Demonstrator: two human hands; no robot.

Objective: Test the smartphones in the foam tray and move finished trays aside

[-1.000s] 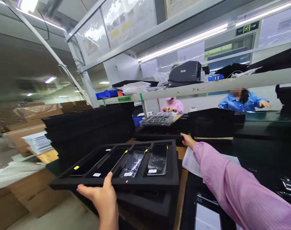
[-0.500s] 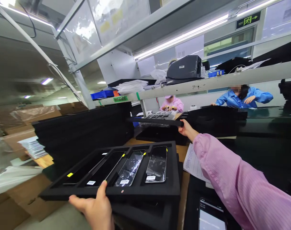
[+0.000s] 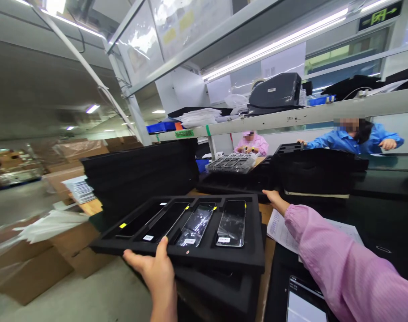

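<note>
My left hand grips the near edge of a black foam tray, thumb on top. Its slots hold several dark phone screens with small white labels. The tray rests on more black trays below it. My right hand, in a pink sleeve, reaches past the tray's far right corner. It closes on the edge of a far black tray. That tray lies low on its stack and carries a clear plastic tray of parts. The right fingertips are partly hidden.
A tall stack of black foam trays stands at the left, a black box at the right. A paper sheet and a lit device lie under my right arm. Cardboard boxes sit low left. Two co-workers sit behind.
Half a second ago my right hand held the far black tray lifted; it is now back down on its stack. My left hand keeps its hold on the near tray.
</note>
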